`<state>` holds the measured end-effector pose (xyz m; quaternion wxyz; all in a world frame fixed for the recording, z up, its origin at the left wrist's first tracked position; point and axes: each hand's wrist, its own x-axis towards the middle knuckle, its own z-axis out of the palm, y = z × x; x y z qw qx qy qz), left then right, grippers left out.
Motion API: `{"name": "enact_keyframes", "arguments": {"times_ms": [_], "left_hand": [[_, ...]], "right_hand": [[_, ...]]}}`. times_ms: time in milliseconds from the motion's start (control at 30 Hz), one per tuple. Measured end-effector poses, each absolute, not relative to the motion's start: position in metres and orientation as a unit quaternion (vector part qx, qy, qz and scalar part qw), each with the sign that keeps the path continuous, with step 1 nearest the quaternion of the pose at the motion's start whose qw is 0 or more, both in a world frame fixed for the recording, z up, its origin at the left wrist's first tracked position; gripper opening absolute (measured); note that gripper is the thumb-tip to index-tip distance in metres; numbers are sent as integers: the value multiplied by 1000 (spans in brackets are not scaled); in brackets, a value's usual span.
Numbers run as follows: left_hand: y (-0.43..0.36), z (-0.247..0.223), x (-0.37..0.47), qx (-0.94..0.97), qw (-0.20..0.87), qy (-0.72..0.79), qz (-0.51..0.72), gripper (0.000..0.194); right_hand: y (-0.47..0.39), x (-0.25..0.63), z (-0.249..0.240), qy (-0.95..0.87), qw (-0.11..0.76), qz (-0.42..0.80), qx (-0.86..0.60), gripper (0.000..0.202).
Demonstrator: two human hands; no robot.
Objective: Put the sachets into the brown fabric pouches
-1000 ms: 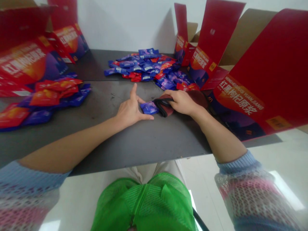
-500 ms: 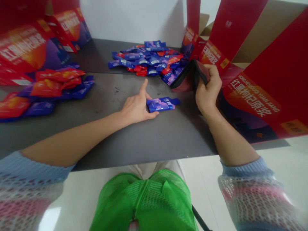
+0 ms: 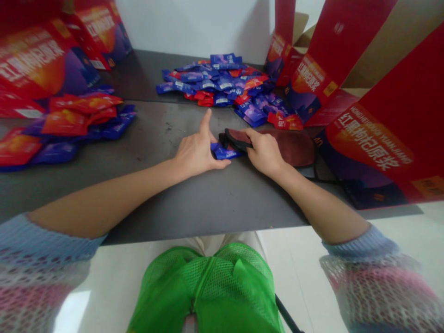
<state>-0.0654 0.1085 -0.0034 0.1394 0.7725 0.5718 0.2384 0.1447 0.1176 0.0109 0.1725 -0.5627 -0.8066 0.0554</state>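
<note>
A blue sachet (image 3: 225, 151) lies flat on the grey table (image 3: 208, 199), its right part hidden under a dark brown cloth pouch with black edging (image 3: 294, 147). My left hand (image 3: 197, 148) rests at the sachet's left end, thumb and fingers spread apart. Fingers wrapped round the pouch's black-edged end, my right hand (image 3: 263, 150) holds it low over the sachet. Behind both hands is a heap of blue and red sachets (image 3: 222, 83).
Another pile of red and blue sachets (image 3: 79, 120) lies at the left, before red printed boxes (image 3: 34, 64). Tall open red boxes (image 3: 378, 138) line the right side. The table's front edge runs close to my lap.
My right hand has moved left and down with the pouch, which now covers part of the single sachet. Red sachets at the heap's right end have come into view. My left hand has barely moved.
</note>
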Motion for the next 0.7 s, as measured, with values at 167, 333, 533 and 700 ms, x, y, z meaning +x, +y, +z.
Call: {"name": "enact_keyframes", "arguments": {"times_ms": [167, 333, 533, 700], "left_hand": [[110, -3, -65, 764, 130, 591, 225, 139], [108, 0, -65, 767, 121, 593, 214, 139], [107, 6, -63, 797, 73, 581, 148, 131], [110, 4, -67, 857, -16, 506, 97, 83]], "right_hand": [[120, 133, 9, -873, 173, 81, -449, 56], [129, 137, 10, -902, 206, 181, -335, 54], [146, 157, 18, -860, 258, 330, -293, 42], [160, 184, 10, -832, 333, 202, -396, 33]]}}
